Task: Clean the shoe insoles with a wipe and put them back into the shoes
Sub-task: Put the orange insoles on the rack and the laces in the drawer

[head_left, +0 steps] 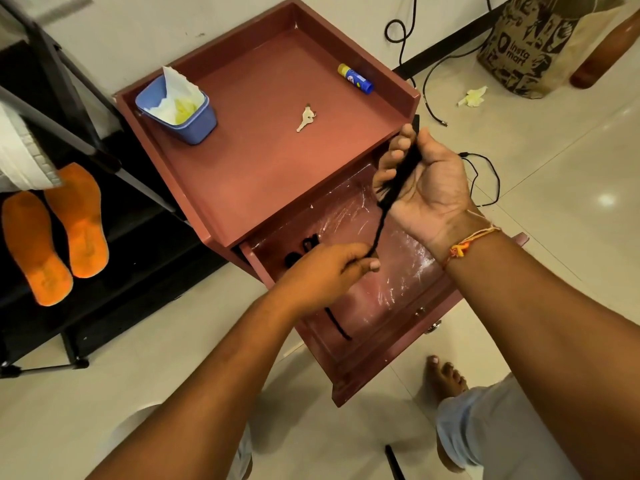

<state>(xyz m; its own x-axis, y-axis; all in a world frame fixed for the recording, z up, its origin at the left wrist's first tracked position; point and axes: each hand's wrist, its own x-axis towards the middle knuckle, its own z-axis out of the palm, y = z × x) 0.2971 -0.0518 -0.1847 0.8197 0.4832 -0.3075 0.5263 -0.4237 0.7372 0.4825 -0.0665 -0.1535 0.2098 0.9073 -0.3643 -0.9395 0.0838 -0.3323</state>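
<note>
Left hand (325, 271) is closest to the head camera, pinching the low end of a black lace (382, 223). The right hand (426, 181), palm up, has its fingers curled round the bunched top end, so both are busy with lace.

The orange insoles (78, 220) aren't being touched. They lie side by side on a black rack (145, 237), well off to the left. No shoes in view that I can make out. Wipes (175, 88) poke out of a blue tub (194, 123) on the red surface (259, 161), with a key (305, 117) and a glue stick (355, 78) further back.

What could go wrong, I reckon: both hands hover over the open drawer (346, 382), and if the lace slips it drops in with the other black bits. The drawer sticks out near a bare foot (445, 375), so stepping toward the rack could mean a knock against its corner. A cable (485, 174) loops on the floor to the right, which is a trip risk.

The surface has raised edges on three sides and plenty of open middle for wiping. The floor between drawer and rack looks open.
</note>
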